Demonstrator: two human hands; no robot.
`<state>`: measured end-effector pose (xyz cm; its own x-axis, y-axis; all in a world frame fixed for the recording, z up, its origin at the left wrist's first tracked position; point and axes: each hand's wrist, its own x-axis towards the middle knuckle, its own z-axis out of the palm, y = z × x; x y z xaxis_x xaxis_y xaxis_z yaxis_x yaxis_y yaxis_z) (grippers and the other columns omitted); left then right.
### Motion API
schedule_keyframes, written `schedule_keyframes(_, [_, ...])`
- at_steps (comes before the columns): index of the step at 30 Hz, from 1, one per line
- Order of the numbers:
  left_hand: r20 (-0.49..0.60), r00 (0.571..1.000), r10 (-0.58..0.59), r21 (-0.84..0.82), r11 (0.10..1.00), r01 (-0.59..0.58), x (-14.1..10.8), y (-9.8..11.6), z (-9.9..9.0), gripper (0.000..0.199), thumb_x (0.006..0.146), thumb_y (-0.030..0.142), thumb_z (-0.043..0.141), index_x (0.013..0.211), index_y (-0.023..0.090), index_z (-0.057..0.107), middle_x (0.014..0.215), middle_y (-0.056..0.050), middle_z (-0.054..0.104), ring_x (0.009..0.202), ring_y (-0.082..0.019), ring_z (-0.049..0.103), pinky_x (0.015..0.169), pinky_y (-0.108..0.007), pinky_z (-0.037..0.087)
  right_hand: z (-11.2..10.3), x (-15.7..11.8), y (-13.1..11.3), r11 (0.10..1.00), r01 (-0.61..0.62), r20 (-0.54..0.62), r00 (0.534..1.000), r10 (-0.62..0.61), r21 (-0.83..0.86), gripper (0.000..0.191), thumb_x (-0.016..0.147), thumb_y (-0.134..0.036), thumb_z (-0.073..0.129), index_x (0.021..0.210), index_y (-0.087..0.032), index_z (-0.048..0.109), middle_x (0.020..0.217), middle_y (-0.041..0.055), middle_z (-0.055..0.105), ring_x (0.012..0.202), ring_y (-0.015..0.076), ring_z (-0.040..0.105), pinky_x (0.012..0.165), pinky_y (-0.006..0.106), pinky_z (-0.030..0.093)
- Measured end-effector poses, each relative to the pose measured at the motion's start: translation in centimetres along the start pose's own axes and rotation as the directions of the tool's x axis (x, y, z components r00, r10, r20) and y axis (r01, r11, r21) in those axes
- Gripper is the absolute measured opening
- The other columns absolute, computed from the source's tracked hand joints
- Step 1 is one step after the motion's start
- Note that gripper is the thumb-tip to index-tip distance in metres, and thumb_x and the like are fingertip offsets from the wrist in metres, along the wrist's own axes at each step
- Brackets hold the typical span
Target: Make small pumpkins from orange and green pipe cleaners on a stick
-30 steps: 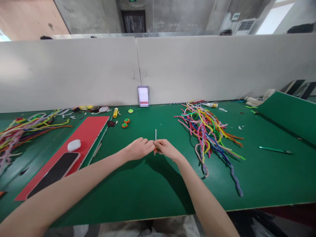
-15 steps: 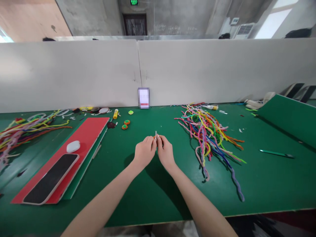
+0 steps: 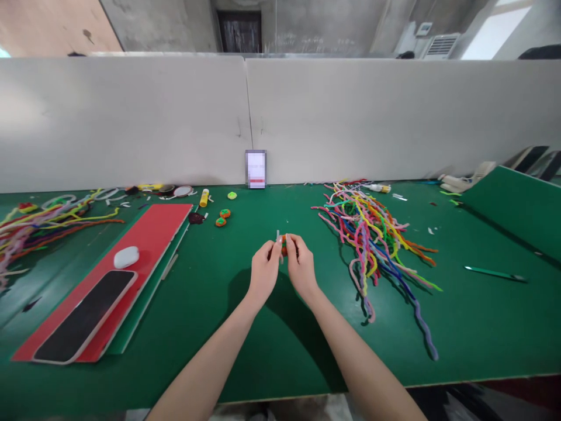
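Over the middle of the green table, my left hand (image 3: 265,270) and my right hand (image 3: 301,266) meet at their fingertips. My right hand pinches a small orange piece (image 3: 284,245). Between my left thumb and fingers is a thin pale strip (image 3: 277,235) that sticks up beside the orange piece. Whether the two are joined is hidden by my fingers. Two small orange pieces with green tops (image 3: 225,213) lie beyond my hands to the left, near a light green piece (image 3: 232,195).
On the right is a pile of colourful fuzzy stems (image 3: 363,228), with a green pen-like tool (image 3: 495,273) farther right. Red boards (image 3: 162,228) on the left carry a phone (image 3: 87,318) and a white case (image 3: 127,257). A glue stick (image 3: 204,198) stands behind.
Both hands have shifted slightly to the right. More of the orange piece now shows between my fingers. The camera view has tilted down a little.
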<state>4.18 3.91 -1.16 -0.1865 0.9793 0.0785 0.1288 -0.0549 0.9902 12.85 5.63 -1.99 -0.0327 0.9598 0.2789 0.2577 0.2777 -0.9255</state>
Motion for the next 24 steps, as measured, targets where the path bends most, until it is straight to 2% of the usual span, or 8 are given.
schedule_keyframes(3, [0.017, 1.0, 0.022, 0.023, 0.999, -0.023, 0.3, -0.3, -0.6, 0.039, 0.08, 0.048, 0.042, 0.057, 0.016, 0.04, 0.054, 0.003, 0.038, 0.049, -0.007, 0.032, 0.045, -0.02, 0.025, -0.1, 0.2, 0.2, 0.996, -0.027, 0.037, 0.999, 0.024, 0.087, 0.029, 0.088, -0.04, 0.03, 0.092, -0.019, 0.05, 0.071, 0.0034, 0.054, 0.059, 0.0134, 0.049, 0.057, 0.024, 0.039])
schedule_keyframes(8, [0.141, 0.99, -0.029, -0.221, 0.974, 0.06, 0.4, -0.6, -0.7, 0.035, 0.079, 0.048, 0.044, 0.064, 0.018, 0.038, 0.053, 0.006, 0.031, 0.044, -0.005, 0.027, 0.041, -0.02, 0.023, 0.0, 0.1, 0.3, 0.973, -0.121, 0.127, 0.987, 0.098, 0.195, 0.034, 0.086, -0.045, 0.033, 0.091, -0.019, 0.053, 0.062, 0.0014, 0.046, 0.053, 0.0125, 0.042, 0.047, 0.023, 0.033])
schedule_keyframes(15, [0.072, 0.996, -0.049, -0.336, 0.939, 0.07, 0.1, -0.6, -0.8, 0.038, 0.077, 0.045, 0.051, 0.058, 0.018, 0.033, 0.049, 0.007, 0.033, 0.042, -0.004, 0.027, 0.041, -0.02, 0.021, 0.4, -0.2, 0.0, 0.913, -0.242, 0.202, 0.962, 0.182, 0.328, 0.039, 0.083, -0.047, 0.038, 0.096, -0.016, 0.057, 0.055, -0.0023, 0.036, 0.044, 0.0082, 0.029, 0.04, 0.022, 0.026])
schedule_keyframes(20, [0.104, 0.989, -0.107, -0.378, 0.915, 0.139, 0.3, -1.0, -1.1, 0.04, 0.076, 0.051, 0.048, 0.059, 0.018, 0.035, 0.047, 0.008, 0.027, 0.038, -0.003, 0.022, 0.038, -0.02, 0.018, 0.3, 0.2, 0.1, 0.92, -0.248, 0.211, 0.959, 0.189, 0.304, 0.04, 0.082, -0.048, 0.04, 0.096, -0.015, 0.059, 0.053, -0.0024, 0.037, 0.044, 0.0086, 0.031, 0.04, 0.022, 0.027])
schedule_keyframes(24, [0.19, 0.974, -0.121, -0.262, 0.95, 0.169, 1.0, -1.4, -2.1, 0.043, 0.077, 0.057, 0.04, 0.061, 0.017, 0.042, 0.042, 0.008, 0.027, 0.036, -0.004, 0.021, 0.037, -0.02, 0.017, 0.2, 0.5, 0.6, 0.949, -0.223, 0.244, 0.955, 0.167, 0.223, 0.037, 0.082, -0.046, 0.042, 0.096, -0.017, 0.058, 0.054, -0.0012, 0.043, 0.044, 0.0104, 0.037, 0.042, 0.024, 0.031])
